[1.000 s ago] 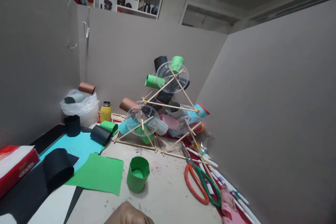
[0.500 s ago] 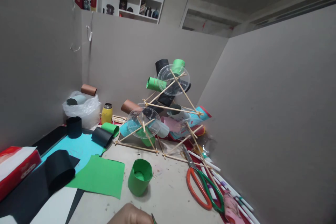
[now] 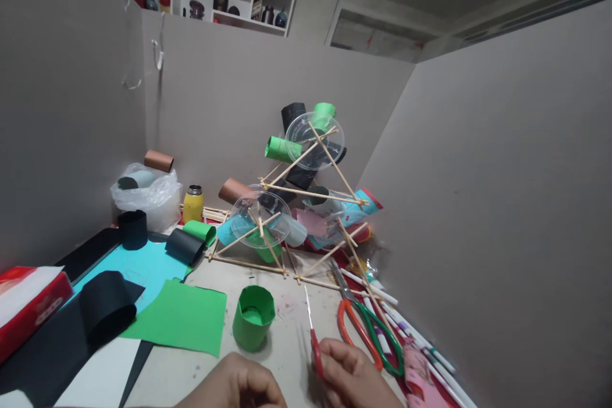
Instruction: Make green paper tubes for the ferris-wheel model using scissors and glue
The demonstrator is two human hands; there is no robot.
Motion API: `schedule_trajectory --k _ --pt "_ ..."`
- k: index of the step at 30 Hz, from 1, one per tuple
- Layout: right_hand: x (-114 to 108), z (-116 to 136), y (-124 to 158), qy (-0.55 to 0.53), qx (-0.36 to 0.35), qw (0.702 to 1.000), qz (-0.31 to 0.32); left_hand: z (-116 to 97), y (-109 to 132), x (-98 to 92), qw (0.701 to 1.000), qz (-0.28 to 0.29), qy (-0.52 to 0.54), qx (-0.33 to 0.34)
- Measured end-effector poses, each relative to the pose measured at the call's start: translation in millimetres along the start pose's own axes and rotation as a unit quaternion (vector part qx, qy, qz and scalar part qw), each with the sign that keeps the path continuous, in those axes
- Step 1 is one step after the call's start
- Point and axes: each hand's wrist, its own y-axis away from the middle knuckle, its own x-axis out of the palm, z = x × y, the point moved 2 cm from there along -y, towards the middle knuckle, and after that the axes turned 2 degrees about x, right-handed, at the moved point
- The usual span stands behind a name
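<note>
My right hand [image 3: 351, 373] is closed on a pair of small red-handled scissors [image 3: 316, 352], seen nearly edge-on, the thin blade pointing up and away. To its left, at the bottom edge, my left hand [image 3: 239, 382] has curled fingers; what they hold, if anything, is hidden. Just beyond the left hand a green paper cup-like tube [image 3: 254, 335] stands upright, its open end up. A flat sheet of green paper [image 3: 179, 319] lies left of the tube. Large scissors with orange and green handles [image 3: 368, 325] rest beside my right hand.
Stick triangles carry clear plastic discs [image 3: 261, 229] ringed with coloured paper tubes at the back. Black paper rolls [image 3: 108, 306], blue paper [image 3: 138, 268] and a red tissue pack [image 3: 38, 299] lie left. A yellow bottle [image 3: 193, 205] stands behind. Markers [image 3: 430, 357] line the right wall.
My right hand has come into view at the bottom with the red-handled scissors. My left hand has risen slightly and shows more. The camera view has shifted a little.
</note>
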Motion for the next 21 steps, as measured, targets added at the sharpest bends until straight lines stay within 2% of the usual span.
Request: schedule_trajectory --k 5,11,16,21 --pt "-7.1 17.8 -5.1 0.159 -0.068 0.982 -0.077 5.2 -1.4 -4.6 0.998 0.005 -0.064 -0.02" --pt "-23.5 15.9 -11.4 0.281 -0.08 0.943 -0.157 4.0 -2.1 -5.2 0.989 0.025 -0.146 -0.023" --pt "-27.5 18.3 -11.4 0.346 -0.076 0.916 -0.187 5.3 -4.3 -6.4 0.979 0.034 -0.2 0.002" --pt "-24.5 20.5 -9.2 0.382 -0.081 0.898 -0.201 10.7 -5.6 -7.9 0.983 0.039 -0.177 0.006"
